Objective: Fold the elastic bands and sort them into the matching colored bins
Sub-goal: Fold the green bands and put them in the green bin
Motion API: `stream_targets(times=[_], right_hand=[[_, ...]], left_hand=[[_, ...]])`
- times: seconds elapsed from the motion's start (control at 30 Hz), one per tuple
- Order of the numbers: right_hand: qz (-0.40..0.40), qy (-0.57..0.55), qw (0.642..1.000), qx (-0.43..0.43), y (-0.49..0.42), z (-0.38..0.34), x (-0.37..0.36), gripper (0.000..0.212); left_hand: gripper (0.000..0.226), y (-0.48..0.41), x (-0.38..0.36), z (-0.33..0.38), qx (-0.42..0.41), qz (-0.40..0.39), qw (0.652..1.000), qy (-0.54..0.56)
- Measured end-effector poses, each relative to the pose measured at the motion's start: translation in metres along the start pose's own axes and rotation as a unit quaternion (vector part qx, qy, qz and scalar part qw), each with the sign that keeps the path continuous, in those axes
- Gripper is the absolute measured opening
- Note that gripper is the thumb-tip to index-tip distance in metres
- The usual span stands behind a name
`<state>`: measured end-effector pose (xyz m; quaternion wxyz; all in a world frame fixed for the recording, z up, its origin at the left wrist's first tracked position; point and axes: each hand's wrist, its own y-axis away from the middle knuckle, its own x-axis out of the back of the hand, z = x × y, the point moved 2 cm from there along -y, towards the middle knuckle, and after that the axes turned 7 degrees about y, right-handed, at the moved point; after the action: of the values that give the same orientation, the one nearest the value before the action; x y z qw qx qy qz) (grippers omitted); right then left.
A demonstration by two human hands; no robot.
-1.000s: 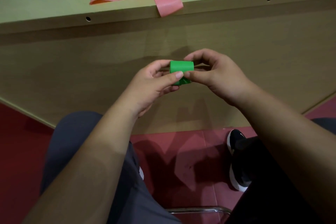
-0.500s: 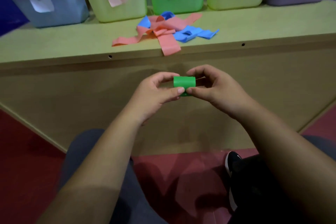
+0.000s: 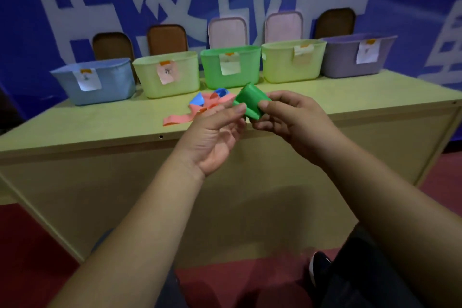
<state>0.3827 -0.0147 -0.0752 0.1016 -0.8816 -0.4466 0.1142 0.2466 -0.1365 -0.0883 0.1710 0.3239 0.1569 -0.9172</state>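
Note:
A folded green elastic band (image 3: 250,101) is held in the air above the table's front edge, tilted with one end toward the bins. My right hand (image 3: 292,120) pinches its right side between thumb and fingers. My left hand (image 3: 215,135) is palm-up, its thumb tip against the band's left side and its fingers loosely spread beneath. The green bin (image 3: 230,70) stands straight behind the band at the back of the table. A tangle of pink bands (image 3: 180,117) and blue bands (image 3: 197,100) lies on the table, partly hidden by my hands.
Along the table's (image 3: 100,122) back edge stand a blue bin (image 3: 95,82), a light yellow-green bin (image 3: 167,75), another yellow-green bin (image 3: 292,62) and a purple bin (image 3: 355,55), each with a paper label. Chair backs and a blue wall stand behind.
Both hands rose from below the table edge up over the tabletop with the green band. The view lifted and the bins came fully into sight. My left hand loosened and turned palm-up.

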Motion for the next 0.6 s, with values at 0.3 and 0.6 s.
stream_targets(times=[0.3,0.6], right_hand=[[0.036,0.027,0.999,-0.005,-0.063,-0.015,-0.002,0.033],[0.035,0.115,0.993,0.002,-0.127,-0.009,0.0,0.017]], left_hand=[[0.06,-0.051,-0.007,0.032,-0.03,0.117,0.992,-0.04],[0.054,-0.104,0.001,0.059,-0.036,0.102,0.991,-0.077]])
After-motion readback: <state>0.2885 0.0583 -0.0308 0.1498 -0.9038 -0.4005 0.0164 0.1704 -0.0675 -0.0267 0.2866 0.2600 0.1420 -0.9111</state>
